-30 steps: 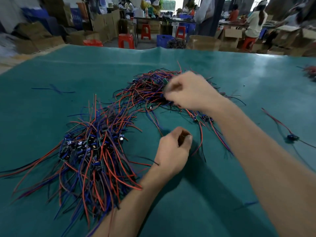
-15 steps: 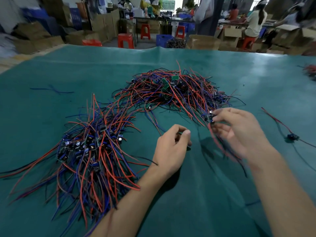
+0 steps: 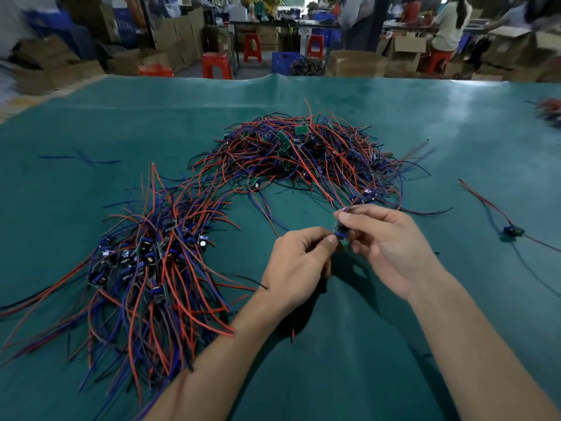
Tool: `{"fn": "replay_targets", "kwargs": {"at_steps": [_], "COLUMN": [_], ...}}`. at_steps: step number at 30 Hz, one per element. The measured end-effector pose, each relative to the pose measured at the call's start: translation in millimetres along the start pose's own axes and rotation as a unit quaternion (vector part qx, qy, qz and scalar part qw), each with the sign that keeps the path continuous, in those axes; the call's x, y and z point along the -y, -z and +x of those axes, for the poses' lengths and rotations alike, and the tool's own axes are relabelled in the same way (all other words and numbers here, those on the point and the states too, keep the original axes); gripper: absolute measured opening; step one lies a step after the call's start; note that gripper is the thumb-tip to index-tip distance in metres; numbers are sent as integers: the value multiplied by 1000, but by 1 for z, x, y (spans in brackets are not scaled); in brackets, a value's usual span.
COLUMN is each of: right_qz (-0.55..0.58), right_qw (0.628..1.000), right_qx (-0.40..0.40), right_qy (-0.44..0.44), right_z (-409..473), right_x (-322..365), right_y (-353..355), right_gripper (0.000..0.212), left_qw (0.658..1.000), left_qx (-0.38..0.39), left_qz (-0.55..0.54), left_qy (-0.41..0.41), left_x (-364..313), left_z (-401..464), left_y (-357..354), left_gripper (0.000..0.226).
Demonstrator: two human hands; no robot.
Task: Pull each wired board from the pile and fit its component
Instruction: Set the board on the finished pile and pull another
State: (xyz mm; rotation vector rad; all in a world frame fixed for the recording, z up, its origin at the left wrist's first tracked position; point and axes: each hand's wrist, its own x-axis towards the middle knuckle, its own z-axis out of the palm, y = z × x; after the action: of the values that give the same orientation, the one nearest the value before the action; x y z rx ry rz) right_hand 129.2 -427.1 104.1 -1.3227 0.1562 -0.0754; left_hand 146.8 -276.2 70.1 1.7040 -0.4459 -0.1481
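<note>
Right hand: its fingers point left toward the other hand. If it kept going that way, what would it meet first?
Most likely the left hand's fingertips, which meet the right hand at the small board pinched between them; depth is unclear.

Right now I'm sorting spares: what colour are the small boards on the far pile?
Green, seen in the head view.

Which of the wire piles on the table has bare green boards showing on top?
The far pile, beyond both hands: several green boards lie face-up among its wires. The near left pile shows boards already carrying dark and blue components, and the lone board at right looks blue.
</note>
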Motion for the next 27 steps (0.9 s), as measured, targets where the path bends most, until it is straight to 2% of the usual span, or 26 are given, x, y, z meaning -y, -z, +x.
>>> {"fn": "replay_targets", "kwargs": {"at_steps": [2, 4, 7, 10, 13, 14, 15, 16, 18, 20, 21, 23, 25, 27], "right_qz": [1, -31, -72, -72, -25, -7, -2, -16, -96, -190, -227, -272, -266, -227], "right_qw": [1000, 996, 974, 937, 889, 884, 893, 916, 965, 971, 962, 943, 937, 931], "right_qx": [-13, -60, -168, -289, -419, -438, -427, -385, -230, -89, -61, -54, -67, -124], "right_qy": [13, 59, 134, 183, 183, 165, 140, 114, 85, 112, 141, 185, 216, 258], "right_z": [1, 2, 7, 12, 15, 15, 16, 16, 12, 4, 1, -1, 0, 1], "right_x": [0, 0, 2, 7, 10, 9, 7, 3, -8, -18, -21, -22, -15, 1], "right_y": [1, 4, 15, 33, 49, 50, 47, 39, 14, -10, -16, -18, -11, -4], "right_gripper": [7, 12, 17, 21, 22, 23, 24, 25, 28, 26, 23, 21, 14, 17], "left_qw": [1000, 1000, 999, 999, 1000, 1000, 999, 997, 996, 997, 997, 998, 999, 1000], "left_qx": [12, 24, 46, 52, 6, -24, -51, -71, -85, -78, -74, -62, -35, -6], "left_qz": [-15, -17, 1, -1, 5, 6, 5, 2, -7, -2, 6, 15, 9, 0], "left_qy": [2, 6, 11, 6, -10, -12, -11, -8, -4, -7, -7, -3, -1, -6], "left_x": [-2, -3, -4, -3, -1, 0, 2, 2, 1, 1, 1, 1, 1, 0], "left_z": [-1, -1, -2, -2, -2, -1, 0, 2, 3, 2, 2, 2, 3, 1], "left_y": [1, 2, 2, 2, 2, 2, 2, 2, 2, 2, 3, 4, 3, -1], "left_gripper": [33, 32, 31, 30, 29, 28, 27, 26, 25, 26, 27, 28, 28, 27]}}
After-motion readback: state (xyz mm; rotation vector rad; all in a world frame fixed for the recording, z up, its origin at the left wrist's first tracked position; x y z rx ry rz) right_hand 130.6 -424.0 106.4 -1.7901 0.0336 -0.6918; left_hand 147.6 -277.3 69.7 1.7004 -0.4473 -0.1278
